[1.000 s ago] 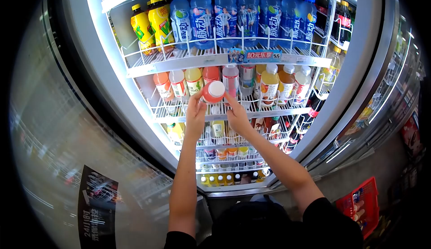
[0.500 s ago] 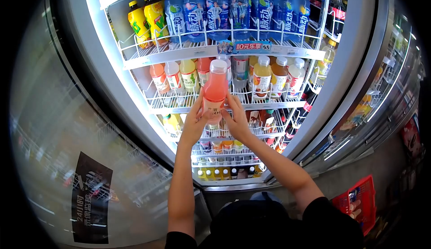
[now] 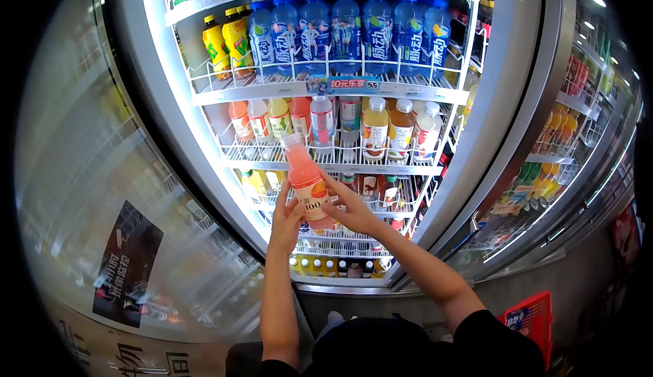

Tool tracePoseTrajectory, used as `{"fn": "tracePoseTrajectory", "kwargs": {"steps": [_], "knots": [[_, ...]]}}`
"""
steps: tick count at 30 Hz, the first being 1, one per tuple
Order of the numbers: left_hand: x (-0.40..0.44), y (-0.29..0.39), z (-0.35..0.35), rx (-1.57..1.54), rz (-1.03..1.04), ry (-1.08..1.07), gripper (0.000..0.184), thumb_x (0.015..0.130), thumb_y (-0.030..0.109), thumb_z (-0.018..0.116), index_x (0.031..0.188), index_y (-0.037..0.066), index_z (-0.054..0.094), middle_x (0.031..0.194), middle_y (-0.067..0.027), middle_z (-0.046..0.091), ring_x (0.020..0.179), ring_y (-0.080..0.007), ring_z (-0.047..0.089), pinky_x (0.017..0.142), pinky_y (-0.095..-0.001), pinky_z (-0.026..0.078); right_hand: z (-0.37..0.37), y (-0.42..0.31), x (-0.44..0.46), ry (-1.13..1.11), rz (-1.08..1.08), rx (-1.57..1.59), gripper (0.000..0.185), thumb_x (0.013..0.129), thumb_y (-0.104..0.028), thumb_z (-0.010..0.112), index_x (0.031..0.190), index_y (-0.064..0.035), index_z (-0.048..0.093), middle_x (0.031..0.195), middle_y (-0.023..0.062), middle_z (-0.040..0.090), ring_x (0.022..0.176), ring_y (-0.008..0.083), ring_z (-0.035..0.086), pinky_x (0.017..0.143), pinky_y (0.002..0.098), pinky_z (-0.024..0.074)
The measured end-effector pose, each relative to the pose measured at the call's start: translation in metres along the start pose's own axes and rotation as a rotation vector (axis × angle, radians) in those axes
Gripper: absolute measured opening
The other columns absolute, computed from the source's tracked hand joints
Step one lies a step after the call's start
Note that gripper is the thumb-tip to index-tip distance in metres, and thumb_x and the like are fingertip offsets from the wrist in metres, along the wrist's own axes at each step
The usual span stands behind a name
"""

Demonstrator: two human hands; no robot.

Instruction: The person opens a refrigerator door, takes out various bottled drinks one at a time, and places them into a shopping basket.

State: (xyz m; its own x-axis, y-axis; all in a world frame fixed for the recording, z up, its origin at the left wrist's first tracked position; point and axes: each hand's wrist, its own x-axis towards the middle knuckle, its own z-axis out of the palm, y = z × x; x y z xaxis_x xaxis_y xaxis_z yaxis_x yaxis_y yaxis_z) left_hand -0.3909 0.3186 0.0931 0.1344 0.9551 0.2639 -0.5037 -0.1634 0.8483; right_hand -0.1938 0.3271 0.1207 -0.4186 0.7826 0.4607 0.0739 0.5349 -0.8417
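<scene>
A pink juice bottle point(image 3: 307, 185) with a clear cap and a label reading 100 is held between my two hands, its top tilted to the left. My left hand point(image 3: 286, 224) is closed on the lower left side of the bottle, the thumb on its front. From the right, my right hand point(image 3: 348, 208) grips it with fingers against the label and side. Behind the bottle, similar juice bottles stand on the wire shelf point(image 3: 401, 169) of a lit drinks cooler.
Blue drink bottles point(image 3: 345, 33) and yellow bottles point(image 3: 216, 47) line the shelf above. A glass door point(image 3: 197, 241) stands at the left, with a dark sign point(image 3: 128, 265) on it. A red basket point(image 3: 537, 319) is at the lower right. More coolers point(image 3: 551, 159) extend to the right.
The juice bottle has come lower and slightly left, and now leans left with its label turned more into view. Both hands moved down with it. The view has shifted.
</scene>
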Motion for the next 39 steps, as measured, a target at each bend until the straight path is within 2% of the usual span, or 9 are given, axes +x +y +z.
{"fn": "tracePoseTrajectory", "kwargs": {"steps": [3,5,11,17,20,21,23,30,39], "knots": [[-0.025,-0.018,0.014,-0.047,-0.016,0.029,0.070,0.094,0.012,0.062,0.152,0.014,0.023,0.136,-0.0173,0.053,0.116,-0.0228,0.058,0.092,-0.0342,0.051,-0.008,-0.002,-0.024,-0.074,0.044,0.027,0.075,0.094,-0.024,0.062,0.155,-0.0127,0.021,0.137,0.0122,0.049,0.113,0.0199,0.053,0.091,0.0344,0.0486],[-0.040,-0.035,0.025,-0.051,-0.011,0.063,0.069,0.093,0.013,0.063,0.151,0.014,0.026,0.135,-0.0171,0.054,0.115,-0.0229,0.059,0.092,-0.0352,0.051,-0.012,0.010,-0.046,-0.039,0.031,0.051,0.073,0.093,-0.023,0.062,0.154,-0.0128,0.024,0.132,0.0151,0.052,0.106,0.0219,0.058,0.082,0.0335,0.0532],[-0.078,-0.083,0.061,-0.071,-0.115,0.096,0.067,0.092,0.013,0.065,0.149,0.014,0.029,0.135,-0.0157,0.054,0.115,-0.0226,0.059,0.092,-0.0362,0.051,-0.038,0.015,-0.113,0.001,0.135,0.104,0.069,0.094,-0.025,0.062,0.153,-0.0128,0.028,0.136,0.0141,0.050,0.107,0.0219,0.058,0.083,0.0336,0.0524],[-0.104,-0.108,0.100,-0.188,-0.141,0.047,0.057,0.098,0.010,0.052,0.151,0.015,0.030,0.143,-0.0117,0.046,0.124,-0.0281,0.053,0.097,-0.0479,0.049,-0.063,-0.004,-0.170,0.066,0.202,0.117,0.069,0.095,-0.029,0.062,0.153,-0.0143,0.028,0.138,0.0118,0.051,0.108,0.0216,0.057,0.085,0.0343,0.0517],[-0.112,-0.105,0.115,-0.163,-0.212,-0.062,0.062,0.098,0.007,0.053,0.153,0.015,0.025,0.142,-0.0148,0.047,0.124,-0.0250,0.053,0.093,-0.0434,0.052,-0.073,-0.011,-0.193,0.086,0.292,0.180,0.072,0.094,-0.030,0.064,0.154,-0.0140,0.026,0.139,0.0144,0.049,0.115,0.0208,0.054,0.093,0.0360,0.0487],[-0.115,-0.101,0.122,-0.159,-0.218,-0.067,0.062,0.098,0.007,0.053,0.153,0.015,0.025,0.142,-0.0148,0.047,0.124,-0.0250,0.053,0.093,-0.0434,0.052,-0.074,-0.009,-0.200,0.095,0.293,0.184,0.072,0.094,-0.030,0.064,0.154,-0.0140,0.026,0.139,0.0144,0.049,0.115,0.0208,0.054,0.093,0.0360,0.0487],[-0.120,-0.094,0.135,-0.138,-0.221,-0.111,0.067,0.096,0.005,0.056,0.153,0.015,0.024,0.140,-0.0153,0.049,0.124,-0.0246,0.053,0.093,-0.0418,0.052,-0.075,-0.003,-0.210,0.144,0.241,0.199,0.070,0.095,-0.028,0.062,0.154,-0.0163,0.026,0.133,0.0148,0.053,0.109,0.0214,0.058,0.083,0.0326,0.0516],[-0.137,-0.084,0.143,0.015,-0.254,-0.256,0.081,0.088,0.002,0.066,0.154,0.012,0.019,0.138,-0.0170,0.051,0.125,-0.0234,0.053,0.103,-0.0346,0.045,-0.064,-0.019,-0.240,0.225,0.255,0.353,0.070,0.095,-0.023,0.064,0.154,-0.0158,0.027,0.134,0.0108,0.050,0.111,0.0170,0.055,0.087,0.0298,0.0485],[-0.175,-0.093,0.130,0.011,-0.349,-0.289,0.084,0.085,-0.003,0.068,0.152,0.013,0.020,0.138,-0.0181,0.051,0.124,-0.0238,0.053,0.103,-0.0337,0.044,-0.030,-0.025,-0.286,0.342,0.264,0.286,0.068,0.095,-0.021,0.064,0.153,-0.0140,0.030,0.128,0.0124,0.056,0.108,0.0168,0.056,0.091,0.0315,0.0486]]}}
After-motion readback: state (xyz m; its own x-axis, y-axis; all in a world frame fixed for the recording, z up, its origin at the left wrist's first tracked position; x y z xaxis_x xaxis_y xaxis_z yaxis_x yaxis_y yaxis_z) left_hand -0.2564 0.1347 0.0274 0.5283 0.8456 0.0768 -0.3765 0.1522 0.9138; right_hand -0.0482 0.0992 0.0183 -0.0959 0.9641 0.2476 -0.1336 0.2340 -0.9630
